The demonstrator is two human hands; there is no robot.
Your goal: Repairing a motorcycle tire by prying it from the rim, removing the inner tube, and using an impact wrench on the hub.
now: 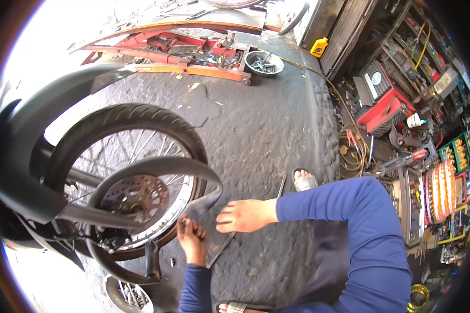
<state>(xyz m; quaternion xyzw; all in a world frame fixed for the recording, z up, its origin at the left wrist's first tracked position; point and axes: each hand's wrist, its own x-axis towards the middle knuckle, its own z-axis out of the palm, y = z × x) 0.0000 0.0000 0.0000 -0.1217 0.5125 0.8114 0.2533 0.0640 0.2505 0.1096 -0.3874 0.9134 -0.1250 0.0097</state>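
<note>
A black inner tube (159,166) is looped across the front of a spoked motorcycle wheel (128,116) with a brake disc. My left hand (192,237) has its fingers curled closed at the tube's right-hand bend, pinching its edge. Just to the right, my right hand (245,215) reaches in with fingers extended and the back of the hand upward. It is close to the tube, with nothing visible in it; the palm side is hidden. A long thin metal rod (223,249) slants across the floor, passing beneath the right hand.
At the left, a black mudguard (23,167) curves beside the wheel. Metal bowls of tools stand near (149,302) and far (264,73). A red-orange lift (193,70) is at the back. Hoses, a red toolbox (386,112) and cluttered shelves line the right. My sandaled foot (304,181) is on the floor.
</note>
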